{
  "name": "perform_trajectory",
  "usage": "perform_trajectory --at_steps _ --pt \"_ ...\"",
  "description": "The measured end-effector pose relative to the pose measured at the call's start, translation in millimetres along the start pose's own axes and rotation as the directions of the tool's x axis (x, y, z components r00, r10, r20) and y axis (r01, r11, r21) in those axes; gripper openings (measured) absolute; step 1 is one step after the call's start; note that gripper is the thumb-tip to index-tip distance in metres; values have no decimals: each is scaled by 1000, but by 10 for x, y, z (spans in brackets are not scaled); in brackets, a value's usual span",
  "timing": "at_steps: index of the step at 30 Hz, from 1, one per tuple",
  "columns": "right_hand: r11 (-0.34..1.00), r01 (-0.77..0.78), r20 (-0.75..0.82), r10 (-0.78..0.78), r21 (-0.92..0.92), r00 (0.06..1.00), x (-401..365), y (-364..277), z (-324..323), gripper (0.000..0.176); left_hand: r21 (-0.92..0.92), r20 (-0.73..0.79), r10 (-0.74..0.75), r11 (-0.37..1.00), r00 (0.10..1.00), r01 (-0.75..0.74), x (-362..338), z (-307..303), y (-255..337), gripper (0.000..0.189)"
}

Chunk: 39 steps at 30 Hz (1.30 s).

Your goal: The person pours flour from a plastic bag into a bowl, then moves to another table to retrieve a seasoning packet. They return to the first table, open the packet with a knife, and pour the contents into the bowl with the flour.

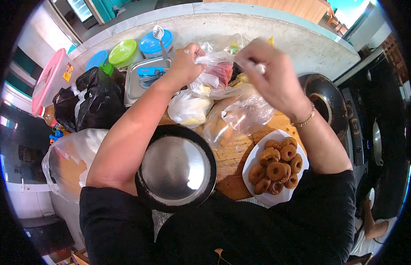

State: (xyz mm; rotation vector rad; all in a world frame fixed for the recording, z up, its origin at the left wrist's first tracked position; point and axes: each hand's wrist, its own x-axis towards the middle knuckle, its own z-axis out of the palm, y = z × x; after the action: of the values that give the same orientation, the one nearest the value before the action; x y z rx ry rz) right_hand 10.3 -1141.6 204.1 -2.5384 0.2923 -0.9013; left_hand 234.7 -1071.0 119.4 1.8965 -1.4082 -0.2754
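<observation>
My left hand [187, 64] pinches the edge of a clear plastic bag [214, 66] that has something red inside. To the right of it, my right hand [274, 77] is raised and slightly blurred, its fingers curled around a small white piece [260, 68] whose kind I cannot tell. Below the hands lie a knotted white bag [190, 108] with yellowish contents and a larger clear bag [238, 115] holding something tan. A black frying pan [176, 168] rests in front of my body. Beside it, a white plate [276, 134] carries a pile of brown ring doughnuts.
At the back left is a metal tray [131, 95] with a blue-handled tool [152, 71]. Lidded tubs [123, 52] and a spoon [158, 33] stand behind it. A black plastic bag [99, 99] sits left. At right are a dark wok [331, 106] and a stove [356, 132]. Another person's arm [373, 225] shows lower right.
</observation>
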Motion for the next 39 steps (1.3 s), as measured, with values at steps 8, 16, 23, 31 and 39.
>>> perform_trajectory --at_steps 8,16,23,31,39 --pt "964 -173 454 247 -200 856 59 905 796 24 -88 61 -40 995 997 45 1 -7 -42 35" --pt "919 -394 399 370 -23 839 272 1019 900 33 -70 22 6 998 1000 -5 -26 4 -72 34" --pt "806 -592 445 526 11 724 346 965 714 28 28 -126 3 1000 992 0 -8 -2 -78 32" --pt "926 -355 397 377 -131 837 296 793 758 22 94 -175 28 996 984 -12 -78 -60 -21 26" --pt "787 220 518 144 -577 843 68 -63 304 16 143 -244 -67 984 967 104 -117 -147 -93 24"
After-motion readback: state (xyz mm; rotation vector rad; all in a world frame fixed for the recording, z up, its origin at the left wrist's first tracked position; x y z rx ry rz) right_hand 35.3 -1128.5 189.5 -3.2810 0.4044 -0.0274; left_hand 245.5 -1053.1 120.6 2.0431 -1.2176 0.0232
